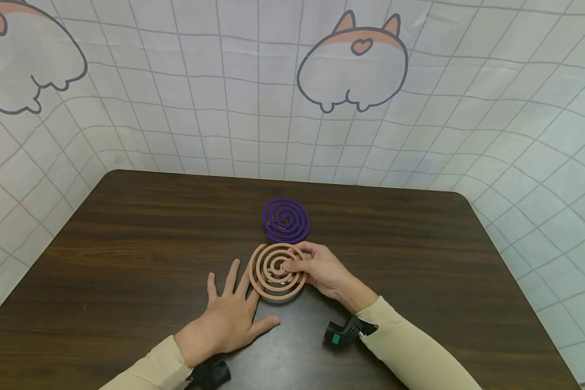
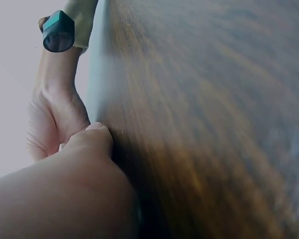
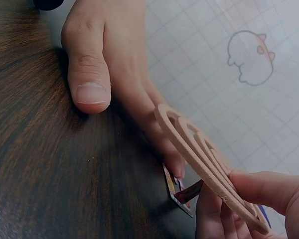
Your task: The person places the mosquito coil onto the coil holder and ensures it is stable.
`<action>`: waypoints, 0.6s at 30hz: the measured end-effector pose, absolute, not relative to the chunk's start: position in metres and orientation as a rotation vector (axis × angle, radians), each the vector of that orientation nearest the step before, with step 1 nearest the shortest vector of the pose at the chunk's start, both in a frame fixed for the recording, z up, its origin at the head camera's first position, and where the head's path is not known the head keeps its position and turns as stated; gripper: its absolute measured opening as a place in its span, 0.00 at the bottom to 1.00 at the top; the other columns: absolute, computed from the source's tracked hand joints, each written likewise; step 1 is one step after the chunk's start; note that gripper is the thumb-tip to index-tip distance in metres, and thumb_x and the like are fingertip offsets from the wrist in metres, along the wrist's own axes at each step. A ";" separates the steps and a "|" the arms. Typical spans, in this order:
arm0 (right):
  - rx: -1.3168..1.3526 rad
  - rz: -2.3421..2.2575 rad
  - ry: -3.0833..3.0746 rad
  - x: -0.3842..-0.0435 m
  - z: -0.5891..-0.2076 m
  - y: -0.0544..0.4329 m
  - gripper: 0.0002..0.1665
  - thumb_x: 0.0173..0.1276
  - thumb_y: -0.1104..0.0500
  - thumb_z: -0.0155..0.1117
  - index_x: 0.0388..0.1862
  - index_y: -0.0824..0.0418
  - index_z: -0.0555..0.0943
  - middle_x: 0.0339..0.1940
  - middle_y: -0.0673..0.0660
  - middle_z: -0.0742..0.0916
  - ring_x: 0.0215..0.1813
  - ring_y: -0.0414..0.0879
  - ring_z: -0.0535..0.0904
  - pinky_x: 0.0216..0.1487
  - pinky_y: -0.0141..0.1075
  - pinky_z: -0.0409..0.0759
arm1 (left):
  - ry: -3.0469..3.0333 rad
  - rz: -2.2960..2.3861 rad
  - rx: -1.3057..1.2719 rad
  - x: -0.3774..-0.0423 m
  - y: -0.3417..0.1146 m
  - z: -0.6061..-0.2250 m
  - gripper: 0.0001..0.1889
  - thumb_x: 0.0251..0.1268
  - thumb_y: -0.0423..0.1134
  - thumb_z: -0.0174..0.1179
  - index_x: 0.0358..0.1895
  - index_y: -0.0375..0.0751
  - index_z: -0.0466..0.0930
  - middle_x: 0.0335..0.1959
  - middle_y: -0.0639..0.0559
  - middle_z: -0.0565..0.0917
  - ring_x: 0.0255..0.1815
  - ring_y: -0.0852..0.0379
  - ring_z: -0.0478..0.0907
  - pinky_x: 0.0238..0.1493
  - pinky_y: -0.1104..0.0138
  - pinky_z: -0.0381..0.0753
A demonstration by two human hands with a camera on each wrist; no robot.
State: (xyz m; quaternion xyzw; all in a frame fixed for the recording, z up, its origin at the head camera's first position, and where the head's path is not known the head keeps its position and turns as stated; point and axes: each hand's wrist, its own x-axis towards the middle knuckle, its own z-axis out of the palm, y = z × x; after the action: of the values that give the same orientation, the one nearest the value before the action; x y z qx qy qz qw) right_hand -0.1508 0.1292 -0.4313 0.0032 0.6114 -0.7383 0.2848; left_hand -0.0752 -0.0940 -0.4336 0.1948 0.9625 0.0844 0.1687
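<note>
My right hand (image 1: pixel 325 272) pinches a tan mosquito coil (image 1: pixel 257 287) near its centre, thumb on top and the other fingers underneath. In the right wrist view the coil (image 3: pixel 194 158) is tilted above the tabletop. Under it sits a small flat piece with a colourful print (image 3: pixel 172 184), with a reddish-brown upright part (image 3: pixel 190 191) rising toward the coil, which hides the rest. Flat on the table lies my left hand (image 1: pixel 229 319), fingers spread. Some of its fingertips reach beneath the coil's left edge, close to the printed piece.
A purple mosquito coil (image 1: pixel 286 239) lies just beyond the tan one, with something gold-coloured showing through its gaps. The dark wooden table (image 1: pixel 127 244) ends at a white grid-patterned curtain (image 1: pixel 224 108) behind. Each wrist carries a black camera (image 1: pixel 342 331).
</note>
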 end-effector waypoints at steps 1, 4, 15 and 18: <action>0.008 -1.974 1.634 -0.151 -0.431 0.129 0.25 0.70 0.72 0.65 0.64 0.69 0.71 0.36 0.49 0.88 0.32 0.40 0.87 0.36 0.31 0.87 | 2.739 0.240 0.557 -0.075 -0.094 -0.434 0.52 0.69 0.80 0.40 0.86 0.53 0.43 0.88 0.43 0.36 0.88 0.31 0.32 0.71 0.18 0.36; 0.010 -1.975 1.635 -0.152 -0.432 0.129 0.25 0.70 0.71 0.66 0.64 0.69 0.71 0.35 0.50 0.88 0.31 0.40 0.87 0.35 0.31 0.87 | 2.742 0.240 0.561 -0.075 -0.094 -0.434 0.52 0.69 0.80 0.41 0.86 0.53 0.44 0.88 0.42 0.37 0.88 0.31 0.32 0.71 0.18 0.36; 0.012 -1.967 1.644 -0.152 -0.431 0.128 0.25 0.70 0.71 0.65 0.64 0.69 0.71 0.37 0.50 0.87 0.32 0.40 0.87 0.35 0.31 0.87 | 2.740 0.256 0.551 -0.076 -0.094 -0.433 0.51 0.68 0.80 0.43 0.86 0.54 0.46 0.88 0.42 0.42 0.88 0.32 0.32 0.71 0.18 0.37; 0.013 -1.962 1.649 -0.152 -0.431 0.128 0.25 0.71 0.71 0.65 0.64 0.69 0.71 0.37 0.51 0.87 0.32 0.40 0.87 0.35 0.31 0.87 | 2.743 0.260 0.551 -0.076 -0.094 -0.432 0.51 0.68 0.80 0.43 0.86 0.54 0.46 0.88 0.42 0.43 0.88 0.32 0.32 0.71 0.18 0.37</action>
State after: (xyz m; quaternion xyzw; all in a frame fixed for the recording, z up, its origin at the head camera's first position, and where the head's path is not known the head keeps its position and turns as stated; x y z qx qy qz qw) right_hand -0.1518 0.1283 -0.4308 0.0050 0.6167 -0.7337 0.2852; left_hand -0.0755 -0.0943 -0.4323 0.1934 0.9628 0.0912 0.1653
